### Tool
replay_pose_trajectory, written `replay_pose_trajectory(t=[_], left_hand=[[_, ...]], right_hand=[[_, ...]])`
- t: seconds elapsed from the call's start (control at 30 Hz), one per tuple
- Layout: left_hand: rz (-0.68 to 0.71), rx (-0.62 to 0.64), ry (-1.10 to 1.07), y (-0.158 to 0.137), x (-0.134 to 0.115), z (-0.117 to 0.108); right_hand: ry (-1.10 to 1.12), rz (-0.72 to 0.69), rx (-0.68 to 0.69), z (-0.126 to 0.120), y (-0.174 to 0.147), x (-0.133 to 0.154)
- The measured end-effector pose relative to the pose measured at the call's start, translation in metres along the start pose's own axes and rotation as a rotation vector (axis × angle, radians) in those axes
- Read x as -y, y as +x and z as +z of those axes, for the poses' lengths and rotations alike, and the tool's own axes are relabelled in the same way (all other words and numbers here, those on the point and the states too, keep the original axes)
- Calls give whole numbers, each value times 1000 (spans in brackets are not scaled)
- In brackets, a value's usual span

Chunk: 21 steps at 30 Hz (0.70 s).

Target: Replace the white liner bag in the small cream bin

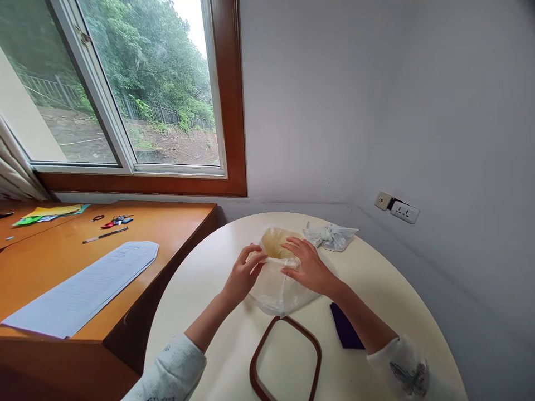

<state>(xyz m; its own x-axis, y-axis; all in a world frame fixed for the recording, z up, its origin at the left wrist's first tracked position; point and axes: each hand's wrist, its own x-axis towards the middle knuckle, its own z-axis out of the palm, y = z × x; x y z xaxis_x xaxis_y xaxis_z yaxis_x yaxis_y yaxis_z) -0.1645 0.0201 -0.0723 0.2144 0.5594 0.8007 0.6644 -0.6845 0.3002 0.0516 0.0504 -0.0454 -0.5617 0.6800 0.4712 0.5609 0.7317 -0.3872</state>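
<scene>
A translucent white plastic bag [281,292] stands on the round table, its mouth open towards me and its inside yellowish. My left hand [246,274] is at the left of the mouth, fingers curled and closed on the rolled rim. On the other side, my right hand [311,268] reaches over the rim. Its fingers are spread above the opening and its thumb is apart from them, near the bag's outer face. What lies deep in the bag cannot be made out. Just in front of the bag is a brown rounded rectangular frame [318,356].
A knotted clear plastic bag [334,236] lies behind my right hand. Dark purple cloth [346,328] is partly under my right forearm. The cream round table [196,289] adjoins a wooden desk [167,223] with papers [92,284], scissors [109,224] and a pen [104,235].
</scene>
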Motion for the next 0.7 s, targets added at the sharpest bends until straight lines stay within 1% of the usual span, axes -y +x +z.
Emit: replay_pose_trajectory(t=[0.07,0.13,0.27,0.37,0.43,0.6,0.7], left_hand=[[-81,-71,6,-5,1,6],[-169,-98,15,-11,2,13],[-354,-30,-47,-27,2,26],[-482,11,-119,-38,2,34],[-548,32,-112,-41,0,35],[-599,167,-81,-42,-8,24],[-555,269,-97,-42,-13,10]], right_hand=[[-7,15,-59,11,-3,-7],[3,39,-123,21,-4,-11],[75,99,-210,35,-7,-12],[105,118,-235,39,-8,-10],[102,116,-247,40,-8,-10],[84,113,-254,38,-7,-8],[62,114,-208,32,-10,-4]])
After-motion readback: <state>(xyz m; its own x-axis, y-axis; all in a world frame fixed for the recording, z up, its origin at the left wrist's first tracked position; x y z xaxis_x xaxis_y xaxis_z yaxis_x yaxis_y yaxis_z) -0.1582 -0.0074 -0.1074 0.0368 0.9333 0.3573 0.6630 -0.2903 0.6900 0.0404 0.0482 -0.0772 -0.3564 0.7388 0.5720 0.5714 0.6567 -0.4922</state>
